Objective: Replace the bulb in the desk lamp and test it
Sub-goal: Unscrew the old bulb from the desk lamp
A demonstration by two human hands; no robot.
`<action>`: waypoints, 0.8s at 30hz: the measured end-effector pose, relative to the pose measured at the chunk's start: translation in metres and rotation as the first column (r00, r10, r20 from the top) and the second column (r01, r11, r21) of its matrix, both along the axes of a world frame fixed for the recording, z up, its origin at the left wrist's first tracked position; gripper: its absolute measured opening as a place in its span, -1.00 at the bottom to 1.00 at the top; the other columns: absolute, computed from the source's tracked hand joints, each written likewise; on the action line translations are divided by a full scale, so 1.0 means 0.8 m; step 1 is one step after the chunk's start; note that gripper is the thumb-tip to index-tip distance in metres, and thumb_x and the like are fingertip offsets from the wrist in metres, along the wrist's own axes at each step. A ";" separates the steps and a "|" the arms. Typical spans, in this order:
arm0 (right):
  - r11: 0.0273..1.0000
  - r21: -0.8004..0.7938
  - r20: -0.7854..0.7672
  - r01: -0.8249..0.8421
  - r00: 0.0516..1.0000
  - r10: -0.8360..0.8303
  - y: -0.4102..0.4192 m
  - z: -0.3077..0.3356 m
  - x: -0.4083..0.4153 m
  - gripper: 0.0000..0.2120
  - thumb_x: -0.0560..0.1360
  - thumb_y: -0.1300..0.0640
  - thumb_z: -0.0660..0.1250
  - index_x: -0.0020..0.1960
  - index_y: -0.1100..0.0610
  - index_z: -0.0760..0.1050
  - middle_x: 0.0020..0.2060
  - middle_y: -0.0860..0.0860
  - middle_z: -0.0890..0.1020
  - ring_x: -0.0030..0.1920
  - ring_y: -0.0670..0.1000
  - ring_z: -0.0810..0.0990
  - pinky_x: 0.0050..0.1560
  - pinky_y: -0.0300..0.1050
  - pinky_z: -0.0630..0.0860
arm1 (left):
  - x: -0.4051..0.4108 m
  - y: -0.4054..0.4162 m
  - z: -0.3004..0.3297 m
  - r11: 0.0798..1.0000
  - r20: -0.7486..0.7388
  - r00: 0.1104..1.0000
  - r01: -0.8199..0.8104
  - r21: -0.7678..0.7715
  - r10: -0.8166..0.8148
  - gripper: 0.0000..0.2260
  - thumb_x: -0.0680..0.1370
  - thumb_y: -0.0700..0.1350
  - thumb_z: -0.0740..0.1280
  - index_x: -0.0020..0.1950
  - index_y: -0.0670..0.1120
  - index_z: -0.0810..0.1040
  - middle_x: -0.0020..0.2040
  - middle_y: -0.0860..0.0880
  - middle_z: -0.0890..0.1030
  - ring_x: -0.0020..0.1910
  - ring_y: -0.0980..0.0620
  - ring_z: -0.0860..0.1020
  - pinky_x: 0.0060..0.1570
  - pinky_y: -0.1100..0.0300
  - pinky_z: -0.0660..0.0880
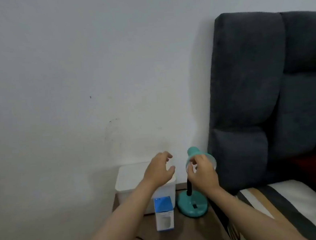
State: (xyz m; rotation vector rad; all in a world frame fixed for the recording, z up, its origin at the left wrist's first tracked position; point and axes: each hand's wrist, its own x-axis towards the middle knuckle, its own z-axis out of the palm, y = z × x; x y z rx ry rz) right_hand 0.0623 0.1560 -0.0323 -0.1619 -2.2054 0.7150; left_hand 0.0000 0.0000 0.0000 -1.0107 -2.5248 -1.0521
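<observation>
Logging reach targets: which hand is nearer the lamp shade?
Right. The right hand is at the lamp shade, fingers at its rim. The left hand hovers open to the shade's left, over the white bin, clear of the lamp.

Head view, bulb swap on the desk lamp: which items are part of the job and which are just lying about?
Part of the job:
teal desk lamp
blue and white bulb box
right hand at the lamp shade
left hand, open and empty

Just lying about:
white lidded bin
dark padded headboard
striped mattress
</observation>
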 end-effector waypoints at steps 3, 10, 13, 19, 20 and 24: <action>0.990 -0.060 -0.023 0.131 0.991 -0.133 0.016 -0.017 0.008 -0.79 0.42 0.24 0.35 0.05 0.21 0.50 -0.06 0.09 0.49 -0.10 0.06 0.51 -0.20 -0.18 0.39 | 0.006 0.028 -0.011 1.000 -0.095 0.995 0.008 0.003 -0.007 -0.70 0.50 -0.07 0.32 0.22 -0.07 0.46 0.15 -0.05 0.48 0.06 -0.02 0.50 -0.01 0.04 0.50; 0.971 -0.164 0.034 0.172 0.985 -0.169 0.037 -0.043 0.001 -0.58 0.40 0.18 0.37 0.25 0.15 0.41 0.06 0.11 0.40 -0.05 0.13 0.53 -0.16 -0.05 0.52 | -0.003 0.079 -0.038 0.998 -0.151 0.986 0.065 -0.002 -0.065 -0.77 0.52 -0.19 0.26 0.17 -0.08 0.52 0.11 -0.08 0.52 -0.01 -0.09 0.54 -0.10 0.02 0.52; 0.977 -0.166 0.033 0.135 0.991 -0.131 0.044 -0.052 -0.006 -0.52 0.40 0.15 0.38 0.29 0.07 0.38 0.12 0.09 0.40 0.00 0.11 0.54 -0.10 -0.05 0.55 | -0.011 0.087 -0.048 0.998 -0.144 0.988 0.065 0.019 -0.062 -0.78 0.54 -0.21 0.23 0.16 -0.11 0.53 0.09 -0.11 0.54 -0.04 -0.12 0.55 -0.09 -0.02 0.52; 0.979 -0.178 -0.011 0.093 0.995 -0.097 0.051 -0.061 -0.024 -0.49 0.38 0.10 0.46 0.28 0.10 0.40 0.13 0.10 0.42 0.04 0.11 0.55 -0.10 -0.05 0.58 | -0.022 0.095 -0.058 0.991 -0.147 0.987 0.087 0.106 -0.070 -0.81 0.53 -0.25 0.25 0.09 -0.13 0.56 0.00 -0.10 0.59 -0.10 -0.07 0.57 -0.10 0.03 0.53; 0.978 -0.187 -0.029 0.089 0.995 -0.096 0.052 -0.062 -0.026 -0.50 0.37 0.09 0.47 0.26 0.11 0.42 0.12 0.10 0.43 0.03 0.10 0.56 -0.10 -0.05 0.58 | -0.024 0.096 -0.059 0.989 -0.146 0.987 0.091 0.115 -0.073 -0.82 0.52 -0.26 0.26 0.08 -0.12 0.57 -0.01 -0.10 0.59 -0.11 -0.06 0.57 -0.10 0.05 0.53; 0.972 -0.220 -0.076 0.076 0.993 -0.095 0.055 -0.064 -0.035 -0.53 0.36 0.07 0.50 0.20 0.14 0.44 0.07 0.10 0.43 -0.01 0.10 0.56 -0.12 -0.06 0.57 | -0.028 0.098 -0.063 0.984 -0.167 0.983 0.106 0.143 -0.082 -0.81 0.51 -0.28 0.26 0.05 -0.12 0.58 -0.05 -0.08 0.60 -0.14 -0.03 0.57 -0.13 0.16 0.51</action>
